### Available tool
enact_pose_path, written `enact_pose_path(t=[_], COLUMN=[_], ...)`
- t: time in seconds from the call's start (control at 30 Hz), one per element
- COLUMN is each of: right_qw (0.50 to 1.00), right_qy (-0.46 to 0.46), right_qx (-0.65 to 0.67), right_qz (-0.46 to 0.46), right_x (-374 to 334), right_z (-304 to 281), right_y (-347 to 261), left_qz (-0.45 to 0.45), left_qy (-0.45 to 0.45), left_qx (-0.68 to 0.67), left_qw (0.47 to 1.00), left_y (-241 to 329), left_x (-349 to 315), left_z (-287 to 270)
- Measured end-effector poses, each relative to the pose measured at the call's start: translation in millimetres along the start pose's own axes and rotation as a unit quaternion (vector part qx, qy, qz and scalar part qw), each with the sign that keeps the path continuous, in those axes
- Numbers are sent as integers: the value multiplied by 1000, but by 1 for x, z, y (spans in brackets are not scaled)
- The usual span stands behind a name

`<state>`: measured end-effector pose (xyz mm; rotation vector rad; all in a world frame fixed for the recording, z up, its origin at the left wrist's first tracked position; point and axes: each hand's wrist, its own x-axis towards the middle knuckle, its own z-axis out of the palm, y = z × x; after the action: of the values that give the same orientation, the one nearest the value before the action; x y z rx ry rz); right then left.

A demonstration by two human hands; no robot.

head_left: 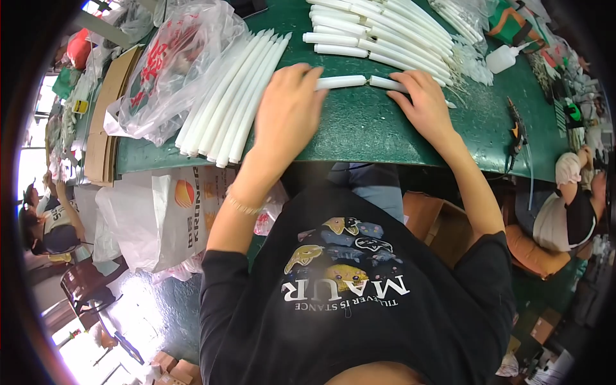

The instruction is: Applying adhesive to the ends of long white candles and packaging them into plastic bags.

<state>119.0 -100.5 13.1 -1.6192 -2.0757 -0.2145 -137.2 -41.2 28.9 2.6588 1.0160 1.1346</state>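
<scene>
My left hand (pixel 287 106) is closed around one end of a white candle-shaped tube (pixel 343 81) lying low over the table. My right hand (pixel 426 106) pinches a second, shorter-looking white piece (pixel 382 83) between thumb and fingers. The two pieces lie end to end, with a small dark joint or gap between them; I cannot tell whether they are connected. Beside my left hand rests a bundle of finished-looking white taper candles (pixel 231 96) with pointed tips. Beyond my hands, a stack of white tube pieces (pixel 385 38) lies in paired rows.
The green table (pixel 359 141) has its near edge at my waist. A clear plastic bag (pixel 173 70) with red print lies left. To the right are a white squeeze bottle (pixel 502 59), small translucent pieces (pixel 473 61) and a glue gun (pixel 517 131) with a cord. Other people sit at both sides.
</scene>
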Motion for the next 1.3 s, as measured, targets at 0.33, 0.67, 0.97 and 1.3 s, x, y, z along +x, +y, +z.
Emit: enact_pose_path(t=[0.33,0.67,0.97,1.3], right_qw=[992,984,985,975], right_qy=[12,-47,-61,-135], right_qx=[125,168,138,98], right_qz=[-13,-46,-81,-150], right_x=[-1,-11,-15,-12], right_z=[-3,-18,-17,-18], right_y=[-14,-23,-27,-27], left_qz=[68,32,79,127], left_qy=[-55,-100,-176,-286], left_qx=[-66,-145,-122,-110], left_qw=[994,984,974,944], left_y=[5,16,18,13], left_x=[7,-7,-7,-1], left_z=[30,17,16,24])
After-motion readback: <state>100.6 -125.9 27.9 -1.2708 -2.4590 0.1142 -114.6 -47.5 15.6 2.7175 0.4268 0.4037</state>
